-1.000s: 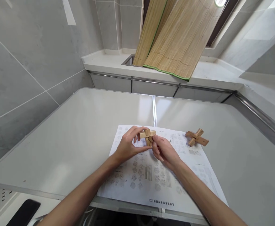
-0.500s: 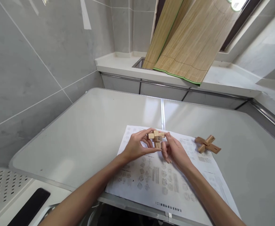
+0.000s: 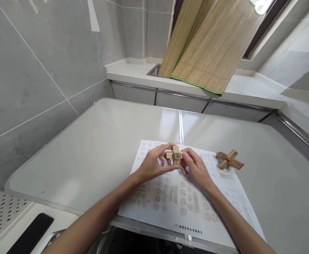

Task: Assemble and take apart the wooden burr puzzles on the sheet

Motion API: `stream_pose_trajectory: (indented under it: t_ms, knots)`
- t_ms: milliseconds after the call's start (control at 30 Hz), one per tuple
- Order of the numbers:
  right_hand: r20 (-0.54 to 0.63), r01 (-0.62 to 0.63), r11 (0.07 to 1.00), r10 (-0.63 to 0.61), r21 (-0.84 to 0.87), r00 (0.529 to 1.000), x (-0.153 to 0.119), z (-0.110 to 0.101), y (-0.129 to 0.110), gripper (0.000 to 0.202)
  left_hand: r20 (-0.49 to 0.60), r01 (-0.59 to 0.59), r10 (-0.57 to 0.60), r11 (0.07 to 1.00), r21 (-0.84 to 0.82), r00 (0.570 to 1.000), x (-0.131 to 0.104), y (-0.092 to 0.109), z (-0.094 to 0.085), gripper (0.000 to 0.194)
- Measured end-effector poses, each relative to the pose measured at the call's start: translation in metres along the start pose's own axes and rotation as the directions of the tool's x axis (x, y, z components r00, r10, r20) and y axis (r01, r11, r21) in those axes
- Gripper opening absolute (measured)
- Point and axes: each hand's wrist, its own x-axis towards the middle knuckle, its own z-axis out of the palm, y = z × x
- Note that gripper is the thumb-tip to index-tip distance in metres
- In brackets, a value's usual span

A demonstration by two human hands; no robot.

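- The small wooden puzzle (image 3: 175, 156) is between the 2 hands, above the printed sheet (image 3: 167, 217); its front block shows a dark mark, like 2 or Z.
- The left hand (image 3: 153, 164) pinches this puzzle, with the index finger at the top and the thumb at the bottom.
- The right hand (image 3: 194, 167) has bent fingers, and their tips are at the right side of the puzzle; I cannot tell if they pinch it.
- 1 darker wooden cross (image 3: 229, 159) lies at the upper right edge of the sheet, on the pale table (image 3: 85, 148).
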Motion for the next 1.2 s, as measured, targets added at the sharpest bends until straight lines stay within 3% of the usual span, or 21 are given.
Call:
stream_pose_trajectory:
  t_ms: [200, 400, 567, 733, 867, 967, 1100, 1200]
  knots:
    - [0.139, -0.117, 0.977, 0.093, 0.177, 0.986, 0.008, -0.003, -0.004, 0.043, -0.033, -0.035, 0.039, 0.994, 0.103, 0.999, 0.001, -0.008, -0.001, 0.059]
    - [0.264, -0.288, 0.902, 0.206, 0.321, 0.942, 0.012, -0.005, -0.001, 0.047, -0.046, 0.097, -0.092, 0.990, 0.102, 0.995, 0.004, -0.009, -0.004, 0.075]
    - [0.338, -0.401, 0.805, 0.267, 0.436, 0.903, 0.013, -0.004, -0.002, 0.044, -0.010, 0.160, -0.160, 0.985, 0.065, 0.987, 0.004, -0.010, -0.004, 0.069]
    - [0.219, -0.410, 0.629, 0.361, 0.660, 0.906, 0.019, -0.004, -0.002, 0.034, -0.109, 0.199, -0.203, 0.979, -0.051, 0.973, 0.010, -0.012, -0.003, 0.065]
    - [0.243, -0.421, 0.496, 0.385, 0.759, 0.891, 0.024, -0.010, 0.000, 0.030, -0.186, 0.207, -0.217, 0.976, -0.072, 0.958, 0.014, -0.014, -0.002, 0.045]
    - [0.238, -0.400, 0.464, 0.369, 0.791, 0.898, 0.025, -0.012, 0.001, 0.028, -0.174, 0.226, -0.229, 0.973, -0.041, 0.958, 0.014, -0.015, -0.001, 0.038]
    - [0.069, -0.254, 0.448, 0.389, 0.857, 0.919, 0.026, -0.011, 0.002, 0.023, -0.118, 0.267, -0.261, 0.963, 0.042, 0.958, 0.012, -0.013, 0.000, 0.036]
    - [-0.117, -0.088, 0.440, 0.419, 0.894, 0.900, 0.026, -0.012, 0.004, 0.021, -0.098, 0.274, -0.263, 0.954, 0.124, 0.960, 0.011, -0.011, -0.001, 0.036]
